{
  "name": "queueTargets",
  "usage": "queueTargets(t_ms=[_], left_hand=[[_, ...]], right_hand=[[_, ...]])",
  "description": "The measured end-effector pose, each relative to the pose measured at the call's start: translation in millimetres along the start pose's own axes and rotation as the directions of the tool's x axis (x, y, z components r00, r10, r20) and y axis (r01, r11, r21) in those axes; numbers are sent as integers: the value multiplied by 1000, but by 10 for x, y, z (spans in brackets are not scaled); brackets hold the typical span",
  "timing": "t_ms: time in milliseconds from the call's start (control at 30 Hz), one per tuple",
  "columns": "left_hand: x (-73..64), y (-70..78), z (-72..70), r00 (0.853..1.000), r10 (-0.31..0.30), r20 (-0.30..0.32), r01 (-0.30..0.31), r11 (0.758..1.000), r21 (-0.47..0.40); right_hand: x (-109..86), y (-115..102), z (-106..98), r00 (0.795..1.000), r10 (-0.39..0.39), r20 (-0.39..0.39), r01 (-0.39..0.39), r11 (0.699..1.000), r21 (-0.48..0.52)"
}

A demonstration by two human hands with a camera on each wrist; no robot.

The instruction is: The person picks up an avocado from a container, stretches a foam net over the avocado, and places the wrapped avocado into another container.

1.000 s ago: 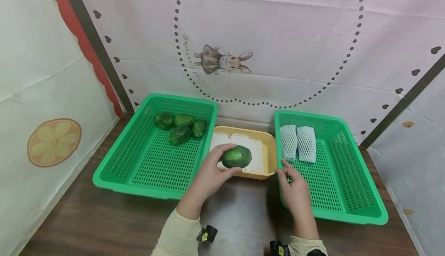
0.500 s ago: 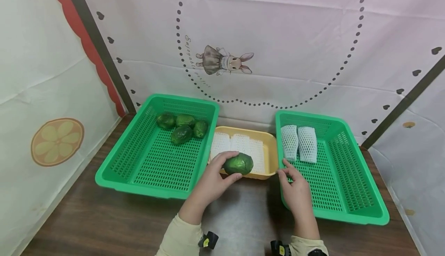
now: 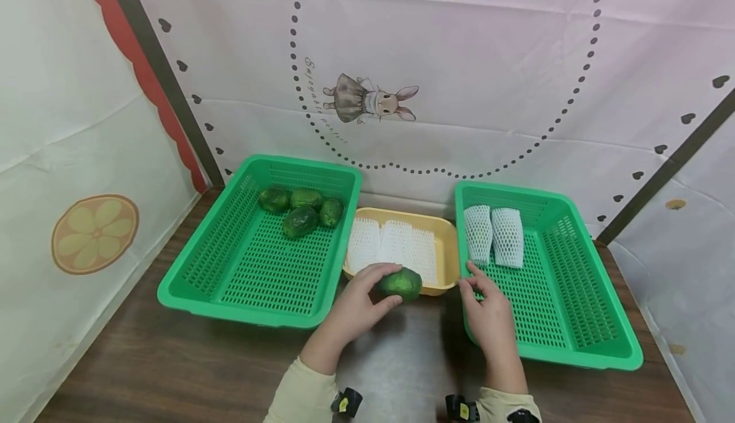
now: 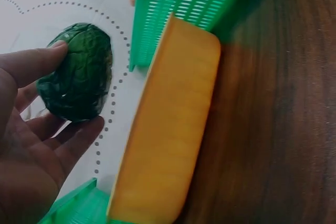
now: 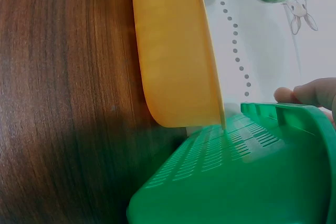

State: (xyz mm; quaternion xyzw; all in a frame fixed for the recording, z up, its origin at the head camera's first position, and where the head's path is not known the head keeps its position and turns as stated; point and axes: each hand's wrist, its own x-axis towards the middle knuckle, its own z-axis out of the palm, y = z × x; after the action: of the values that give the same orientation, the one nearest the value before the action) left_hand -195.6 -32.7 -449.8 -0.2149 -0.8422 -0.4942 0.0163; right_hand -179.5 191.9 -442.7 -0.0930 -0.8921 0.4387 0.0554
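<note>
My left hand (image 3: 357,303) holds a dark green, wrinkled, shiny avocado (image 3: 406,282) between thumb and fingers, over the front edge of the yellow tray (image 3: 446,251). In the left wrist view the thumb lies on one side of the avocado (image 4: 81,72) and fingertips support its lower end. My right hand (image 3: 490,311) rests at the left rim of the right green basket (image 3: 597,289), its fingertips touching the rim near the tray's corner. Two white foam net sleeves (image 3: 508,238), bulging as if filled, lie inside that basket; their contents are mostly hidden.
Several more avocados (image 3: 300,221) sit together at the back of the left green basket (image 3: 198,263). Flat white foam nets (image 3: 396,238) lie in the yellow tray between the baskets. A patterned cloth wall (image 3: 488,78) stands behind the brown wooden table (image 3: 189,365).
My left hand has brought the avocado down and slightly right, from over the foam nets to the tray's front edge. My right hand has stayed at the basket rim.
</note>
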Motion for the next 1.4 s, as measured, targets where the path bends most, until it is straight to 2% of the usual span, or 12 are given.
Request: queueTargets(t_ms=[100, 200, 433, 600, 1033, 1400], left_hand=[[-7, -44, 43, 998, -6, 60, 6, 1000, -5], [-18, -99, 90, 995, -19, 94, 21, 1000, -14], [-51, -183, 152, 991, -69, 111, 70, 998, -7], [-70, -245, 170, 982, -112, 155, 112, 994, 7], [-76, -395, 252, 962, -167, 216, 157, 986, 62], [-84, -413, 270, 947, -200, 250, 186, 979, 77]], right_hand=[[2, -9, 2, 1000, 8, 4, -8, 1000, 2], [6, -16, 4, 1000, 25, 8, -25, 1000, 7], [16, -23, 1, 998, 58, 3, -58, 998, 22], [19, -23, 5, 999, 52, -10, -52, 998, 22], [12, -24, 8, 998, 10, -58, -9, 1000, 21], [21, 2, 14, 998, -1, -58, 1, 1000, 5]])
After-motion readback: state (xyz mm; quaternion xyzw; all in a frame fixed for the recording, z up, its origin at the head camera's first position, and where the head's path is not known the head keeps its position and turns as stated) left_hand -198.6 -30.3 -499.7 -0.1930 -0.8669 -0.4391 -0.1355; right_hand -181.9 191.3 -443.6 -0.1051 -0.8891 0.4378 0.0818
